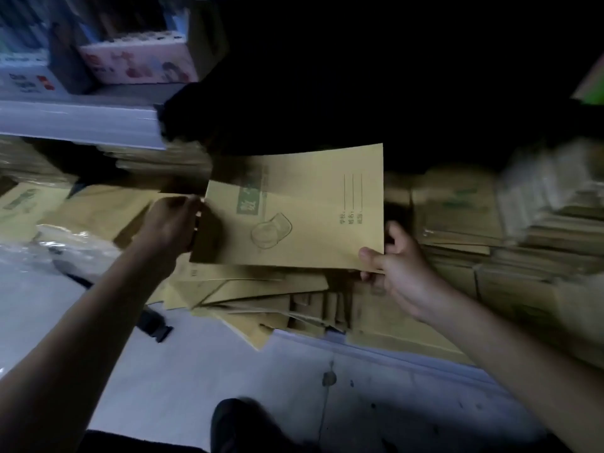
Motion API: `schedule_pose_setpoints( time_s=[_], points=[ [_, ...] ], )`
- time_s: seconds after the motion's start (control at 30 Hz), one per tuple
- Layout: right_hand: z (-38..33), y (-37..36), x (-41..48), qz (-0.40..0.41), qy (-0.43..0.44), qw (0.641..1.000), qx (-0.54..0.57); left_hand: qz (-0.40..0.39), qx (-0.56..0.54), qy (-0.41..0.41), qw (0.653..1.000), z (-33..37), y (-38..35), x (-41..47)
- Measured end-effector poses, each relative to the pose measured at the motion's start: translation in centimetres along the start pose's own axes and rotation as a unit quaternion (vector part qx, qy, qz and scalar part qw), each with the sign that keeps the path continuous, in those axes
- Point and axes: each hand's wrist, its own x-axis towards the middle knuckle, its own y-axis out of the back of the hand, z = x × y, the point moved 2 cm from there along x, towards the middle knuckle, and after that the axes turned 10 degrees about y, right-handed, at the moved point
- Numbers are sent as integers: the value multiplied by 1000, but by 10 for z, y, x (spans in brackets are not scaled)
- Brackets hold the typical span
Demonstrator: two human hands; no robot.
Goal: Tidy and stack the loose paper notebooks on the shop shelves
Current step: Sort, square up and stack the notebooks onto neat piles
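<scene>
A tan paper notebook (313,220) with green print is held level above a messy heap of loose notebooks (261,302) on the low shelf. My right hand (402,269) pinches its near right corner, thumb on top. My left hand (170,220) grips its left edge, where a second notebook cover sticks out behind. Whether I hold one notebook or a thin bundle is unclear. Neater stacks of notebooks (464,223) stand to the right, and more notebooks (94,210) lie on the left.
A white shelf edge (81,122) runs above left, with colourful boxes (140,63) on it. Crumpled clear plastic (42,250) lies at the left. The pale floor (228,371) and my dark shoe (242,423) are below. The back of the shelf is dark.
</scene>
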Motion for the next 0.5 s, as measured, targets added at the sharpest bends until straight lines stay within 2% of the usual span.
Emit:
schedule_pose_setpoints(
  time_s=[0.07, 0.1, 0.27, 0.37, 0.5],
  points=[
    [2, 38, -8, 24, -24, 999, 17, -77, -21, -35, 996, 15, -38, -16],
    [6, 58, -12, 36, -36, 999, 7, -89, 2, -35, 995, 19, -62, -23],
    [33, 149, -39, 107, -125, 976, -143, -196, 119, -15, 973, -3, -186, -40],
    [57, 177, -49, 128, -175, 956, -200, -212, 243, -19, 946, -29, -244, -49],
    [95, 189, -45, 108, -201, 929, -291, -230, 367, -47, 900, -70, -282, -43]
  ],
)
